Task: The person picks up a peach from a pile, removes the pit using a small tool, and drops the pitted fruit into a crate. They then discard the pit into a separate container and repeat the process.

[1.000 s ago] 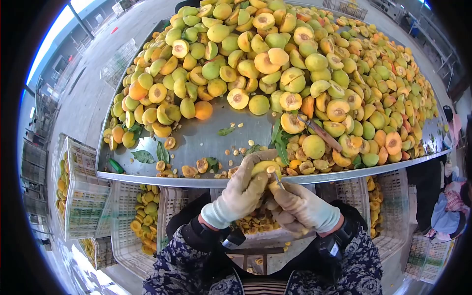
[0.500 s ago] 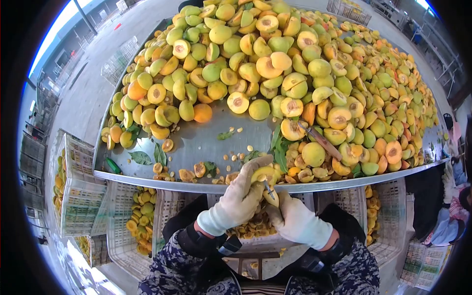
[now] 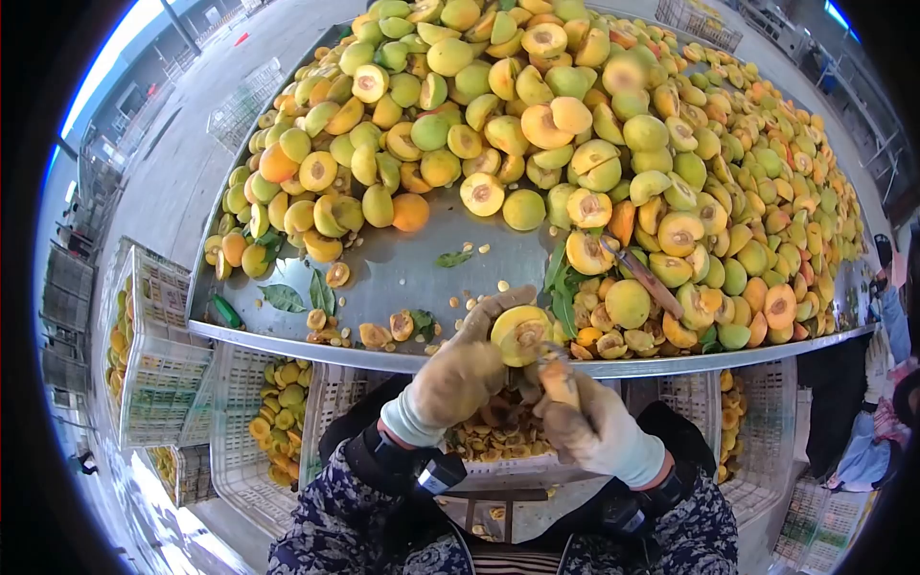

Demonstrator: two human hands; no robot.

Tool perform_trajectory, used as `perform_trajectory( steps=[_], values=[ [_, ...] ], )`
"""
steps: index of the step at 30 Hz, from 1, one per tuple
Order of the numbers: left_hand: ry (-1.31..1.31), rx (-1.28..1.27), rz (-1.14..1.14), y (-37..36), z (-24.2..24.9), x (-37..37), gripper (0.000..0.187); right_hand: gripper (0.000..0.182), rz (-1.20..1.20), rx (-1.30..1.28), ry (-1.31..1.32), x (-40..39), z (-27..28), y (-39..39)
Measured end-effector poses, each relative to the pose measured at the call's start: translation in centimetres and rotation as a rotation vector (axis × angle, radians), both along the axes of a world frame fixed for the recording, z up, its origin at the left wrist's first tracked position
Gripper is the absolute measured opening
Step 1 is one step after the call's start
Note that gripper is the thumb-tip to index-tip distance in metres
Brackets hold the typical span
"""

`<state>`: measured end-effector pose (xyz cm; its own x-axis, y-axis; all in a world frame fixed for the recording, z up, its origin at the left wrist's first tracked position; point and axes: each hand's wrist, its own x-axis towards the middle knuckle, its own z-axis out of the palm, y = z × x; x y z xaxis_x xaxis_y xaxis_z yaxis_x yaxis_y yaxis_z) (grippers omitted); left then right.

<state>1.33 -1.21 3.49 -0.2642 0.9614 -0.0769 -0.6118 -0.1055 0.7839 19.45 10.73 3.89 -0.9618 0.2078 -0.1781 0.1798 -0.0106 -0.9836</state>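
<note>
My left hand [image 3: 450,381], in a whitish work glove, is closed around a yellow peach half [image 3: 520,333] with its cut face toward me. My gloved right hand [image 3: 596,429] grips a pitting knife [image 3: 560,383] by its pale wooden handle. The metal tip is blurred at the lower right edge of the peach half; whether it touches cannot be told. Both hands are at the near rim of a metal table [image 3: 402,268] heaped with halved and whole peaches [image 3: 479,105]. Below them, a crate of cut pieces [image 3: 494,431] is partly hidden.
Another wooden-handled tool [image 3: 652,285] lies on the pile at right. Leaves [image 3: 281,297], loose pits and a green object [image 3: 226,310] are on the table. Plastic crates [image 3: 168,364] with fruit stand at left, another crate [image 3: 762,422] at right, near a person's sleeve [image 3: 867,446].
The peach half has turned, so its cut face now shows. My right hand has moved slightly right and down with the knife, apart from my left hand. The view has shifted slightly.
</note>
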Motion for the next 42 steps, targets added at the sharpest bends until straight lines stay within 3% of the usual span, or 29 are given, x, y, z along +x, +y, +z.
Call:
perform_trajectory(
  steps=[1,2,3,5,6,7,10,11,13,15,19,21,23,25,27,28,29,30,31,33,35,36,37,38,39,41,42],
  values=[
    [-0.174,0.033,0.000,-0.3,-0.1,-0.1,0.066,0.037,-0.044,-0.211,0.017,0.2,0.3,-0.1],
    [-0.334,-0.023,0.054,-0.5,-0.1,0.2,0.065,0.036,-0.100,-0.135,0.067,0.2,0.6,-0.3],
    [-0.327,-0.016,0.060,-1.0,0.3,0.2,0.065,0.036,-0.094,-0.131,0.075,0.2,0.4,-0.4],
    [1.381,-0.103,0.154,-2.2,1.4,0.5,0.053,0.036,-0.225,0.238,0.219,0.1,-1.2,-0.7],
    [1.569,-0.286,0.209,-2.7,2.2,1.2,0.044,0.039,-0.255,0.132,0.192,0.2,-1.9,-1.0],
    [1.580,-0.286,0.236,-3.5,2.8,1.7,0.044,0.039,-0.238,0.143,0.211,0.3,-2.0,-1.2],
    [0.420,-0.178,0.415,-7.0,2.6,2.2,0.040,0.038,-0.323,0.147,0.211,0.1,-2.3,-2.1],
    [0.436,-0.175,0.455,-8.4,2.9,2.0,0.040,0.037,-0.316,0.171,0.216,0.1,-2.9,-2.4],
    [-0.105,-0.034,0.440,-11.3,3.5,1.9,0.043,0.037,-0.332,0.161,0.225,-0.2,-3.7,-3.2],
    [-0.087,0.044,0.388,-14.5,3.8,1.6,0.045,0.036,-0.290,0.174,0.245,-0.2,-3.2,-4.1],
    [0.048,-0.097,0.634,-19.4,6.6,1.7,0.041,0.027,-0.341,0.114,0.235,-0.2,-3.7,-5.4],
    [0.376,-0.311,0.856,-23.6,6.7,-0.2,0.041,0.022,-0.304,0.243,0.186,-0.5,-3.2,-5.3],
    [0.565,-0.309,0.957,-28.7,5.6,-3.2,0.038,0.020,-0.300,0.180,0.136,-1.2,-2.1,-5.1],
    [1.447,-0.757,0.859,-33.7,3.5,-7.1,0.039,0.022,-0.257,0.179,0.114,-3.1,-2.4,-3.8],
    [1.424,-0.814,0.847,-33.9,4.3,-9.2,0.040,0.024,-0.171,0.542,0.111,-6.6,-1.1,-3.0],
    [1.298,-0.812,0.796,-33.2,4.5,-10.6,0.041,0.024,-0.177,0.558,0.115,-8.3,-0.4,-2.8],
    [1.175,-0.805,0.740,-32.2,4.7,-12.3,0.041,0.026,-0.128,0.682,0.117,-11.1,3.7,-4.8],
    [1.234,-0.759,0.784,-30.3,5.2,-14.3,0.042,0.027,-0.080,0.804,0.115,-13.8,6.3,-5.8],
    [1.455,-0.648,0.911,-28.5,3.2,-17.7,0.043,0.028,-0.054,0.782,0.107,-17.2,5.5,-4.9],
    [1.264,-0.691,0.849,-24.4,4.9,-23.1,0.042,0.029,-0.029,0.942,0.280,-24.0,6.7,-4.7],
    [1.474,-0.746,1.009,-20.1,3.4,-30.5,0.041,0.024,-0.071,1.034,0.370,-30.9,7.5,-4.2],
    [1.430,-0.697,1.007,-17.9,3.5,-33.8,0.043,0.023,-0.080,1.111,0.409,-34.7,7.0,-3.0],
    [1.751,-0.685,0.925,-16.4,1.0,-39.9,0.047,0.025,-0.102,1.122,0.463,-37.9,7.3,-2.5],
    [1.759,-0.717,0.856,-14.5,-1.5,-44.3,0.050,0.026,-0.105,1.075,0.624,-41.2,7.5,-2.0],
    [1.765,-0.761,0.792,-12.4,-3.1,-47.4,0.053,0.024,-0.108,1.098,0.529,-42.1,6.8,-0.3],
    [1.437,-0.882,0.892,-9.9,0.2,-48.3,0.060,0.024,-0.119,1.367,0.485,-50.1,7.0,0.3],
    [1.453,-0.960,0.851,-8.6,-0.7,-49.6,0.069,0.029,-0.146,1.387,0.497,-52.5,6.5,0.8]
  ],
)
